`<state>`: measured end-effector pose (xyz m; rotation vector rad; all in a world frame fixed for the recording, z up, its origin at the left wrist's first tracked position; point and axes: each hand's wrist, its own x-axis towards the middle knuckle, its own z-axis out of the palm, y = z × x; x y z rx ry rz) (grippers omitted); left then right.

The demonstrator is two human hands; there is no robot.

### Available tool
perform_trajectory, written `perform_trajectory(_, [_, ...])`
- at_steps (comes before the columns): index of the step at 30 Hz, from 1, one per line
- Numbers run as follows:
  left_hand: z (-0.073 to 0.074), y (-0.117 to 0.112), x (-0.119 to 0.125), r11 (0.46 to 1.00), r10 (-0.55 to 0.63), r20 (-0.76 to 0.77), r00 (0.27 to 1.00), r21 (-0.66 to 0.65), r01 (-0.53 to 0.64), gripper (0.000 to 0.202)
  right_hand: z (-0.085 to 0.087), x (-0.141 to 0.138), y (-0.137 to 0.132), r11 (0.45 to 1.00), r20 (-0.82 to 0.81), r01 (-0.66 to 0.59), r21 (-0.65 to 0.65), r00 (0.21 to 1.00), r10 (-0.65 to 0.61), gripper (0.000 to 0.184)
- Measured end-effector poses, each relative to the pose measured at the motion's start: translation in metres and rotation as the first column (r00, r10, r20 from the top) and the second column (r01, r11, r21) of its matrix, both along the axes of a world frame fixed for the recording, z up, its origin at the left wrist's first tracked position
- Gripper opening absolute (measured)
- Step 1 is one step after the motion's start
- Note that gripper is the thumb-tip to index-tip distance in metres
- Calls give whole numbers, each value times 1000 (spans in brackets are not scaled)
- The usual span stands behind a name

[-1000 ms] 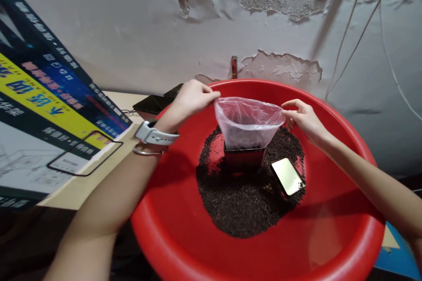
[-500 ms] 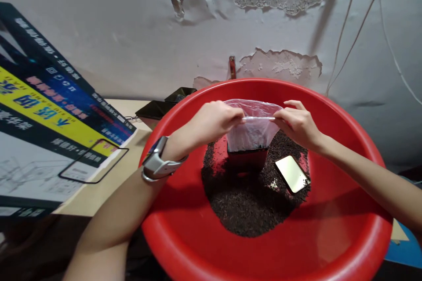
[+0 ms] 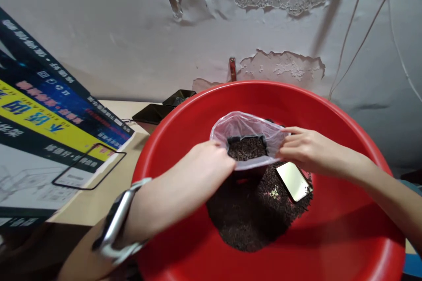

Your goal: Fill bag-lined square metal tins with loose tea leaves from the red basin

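A clear plastic bag is stretched wide at its mouth over a dark square pot. Inside it, the pot's soil shows. My left hand is closed on the bag's near left edge, its fingertips partly hidden. On the right edge of the bag, my right hand pinches the film. The pot stands in a big red basin, among loose dark soil. To the right of the pot, a pale rectangular plate lies on that soil.
Printed cardboard boxes lean at the left on a pale table, with a thin black wire loop near them. Dark pots sit behind the basin's left rim. A peeling wall rises behind, with hanging cords at right.
The bag's mouth went from pulled flat and narrow to spread open, showing the soil inside. My left hand moved down toward me, and my right hand moved slightly lower.
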<state>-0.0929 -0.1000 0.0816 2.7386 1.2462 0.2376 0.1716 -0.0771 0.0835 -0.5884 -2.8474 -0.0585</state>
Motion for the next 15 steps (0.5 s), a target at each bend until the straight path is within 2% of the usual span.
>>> perform_trajectory(4, [4,-21,-5,998,-21,-7,1000,56,21,29,11,-6,-21,999,93,-44,15,995,43,38])
perform_trajectory(7, [18,-23,-18,988,18,-1,1000,153,-17,37,17,-5,-21,999,29,-26,44,999,25,32])
perform_trajectory(9, [27,-17,-30,947,139,-6,990,294,-131,52,19,3,-13,991,-107,73,112,992,-61,24])
perform_trajectory(11, [32,-5,-40,887,297,-54,953,386,-254,58,19,15,-1,950,-244,261,171,945,-216,19])
perform_trajectory(13, [30,15,-46,880,408,-160,899,330,-341,53,13,26,15,879,-291,447,166,874,-389,20])
perform_trajectory(15, [21,39,-47,899,436,-149,888,120,-421,43,2,32,30,848,-222,526,63,836,-502,39])
